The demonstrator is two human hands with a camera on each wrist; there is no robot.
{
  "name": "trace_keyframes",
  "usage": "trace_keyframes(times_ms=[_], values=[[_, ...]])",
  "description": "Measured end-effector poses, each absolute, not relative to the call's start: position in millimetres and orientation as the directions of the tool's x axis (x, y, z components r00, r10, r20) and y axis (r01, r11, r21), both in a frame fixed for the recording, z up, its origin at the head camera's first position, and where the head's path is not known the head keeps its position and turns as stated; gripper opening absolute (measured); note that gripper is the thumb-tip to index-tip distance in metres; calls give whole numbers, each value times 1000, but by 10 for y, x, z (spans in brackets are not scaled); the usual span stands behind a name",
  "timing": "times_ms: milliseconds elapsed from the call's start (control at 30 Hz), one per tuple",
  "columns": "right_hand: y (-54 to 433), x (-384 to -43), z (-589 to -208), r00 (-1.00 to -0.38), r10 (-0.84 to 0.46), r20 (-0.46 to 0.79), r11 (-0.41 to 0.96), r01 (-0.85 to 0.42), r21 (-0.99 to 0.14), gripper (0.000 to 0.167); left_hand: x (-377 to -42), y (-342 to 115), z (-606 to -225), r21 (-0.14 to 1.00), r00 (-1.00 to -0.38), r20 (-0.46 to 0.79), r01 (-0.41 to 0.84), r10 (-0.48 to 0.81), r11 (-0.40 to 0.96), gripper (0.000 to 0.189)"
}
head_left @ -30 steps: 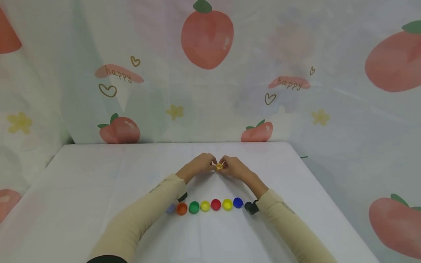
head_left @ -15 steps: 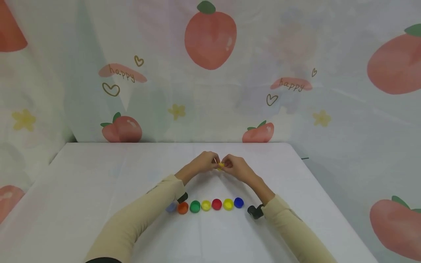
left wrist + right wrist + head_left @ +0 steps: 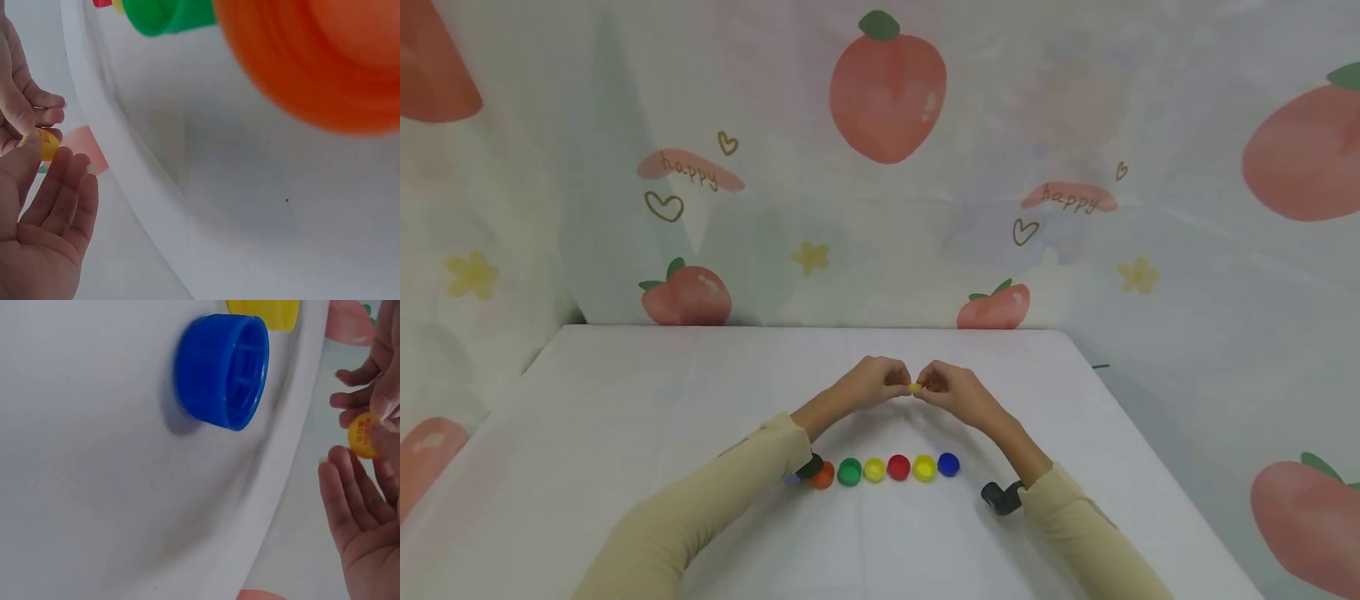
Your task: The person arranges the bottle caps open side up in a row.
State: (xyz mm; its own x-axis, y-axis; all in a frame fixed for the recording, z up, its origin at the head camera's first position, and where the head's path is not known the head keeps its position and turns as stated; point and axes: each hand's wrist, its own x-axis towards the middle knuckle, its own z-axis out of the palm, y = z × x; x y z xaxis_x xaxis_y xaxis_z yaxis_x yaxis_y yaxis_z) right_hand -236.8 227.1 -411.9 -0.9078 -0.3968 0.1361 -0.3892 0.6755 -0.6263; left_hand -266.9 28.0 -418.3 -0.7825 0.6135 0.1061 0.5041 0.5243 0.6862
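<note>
Beyond the row of caps, both hands meet at a small yellow bottle cap (image 3: 914, 387). My left hand (image 3: 880, 383) pinches it from the left between thumb and fingertips, and my right hand (image 3: 951, 392) has its thumb and fingertips on the other side. Red print shows on the yellow cap (image 3: 47, 144) in the left wrist view. There, the other fingers of the left hand (image 3: 50, 231) extend loosely. In the right wrist view the right hand (image 3: 369, 537) lies below the left hand (image 3: 369, 381), and fingers partly cover the cap.
Across the white table (image 3: 700, 375) runs a row of caps: lavender (image 3: 792, 479), orange (image 3: 823, 475), green (image 3: 850, 472), yellow (image 3: 874, 470), red (image 3: 898, 467), yellow (image 3: 924, 467) and blue (image 3: 948, 464). The left wrist camera (image 3: 810, 467) partly covers the orange one.
The held cap has turned from showing its round face to edge-on. Both hands have shifted slightly right in the head view, which itself moved a little; the right forearm swung outward. The row stays in place.
</note>
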Motion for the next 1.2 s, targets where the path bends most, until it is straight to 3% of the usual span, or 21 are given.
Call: trace_keyframes(times_ms=[333, 567, 900, 1200], values=[[2362, -2208, -4043, -882, -462, 90, 626, -396, -671, 19, -2454, 274, -4162, 734, -753, 167, 526, 637, 429, 15], [2460, -2097, -4020, -865, -495, 87, 645, -432, -630, 41, -2357, 291, -4164, 747, -705, 167, 547, 689, 378, 21], [2671, -1970, -4072, -862, -506, -33, 728, -407, -552, 31, -2245, 275, -4162, 726, -632, 96, 573, 769, 380, 28], [2857, -1840, -4071, -854, -459, -244, 819, -301, -488, 26, -2203, 120, -4126, 699, -648, 107, 588, 754, 406, 29]])
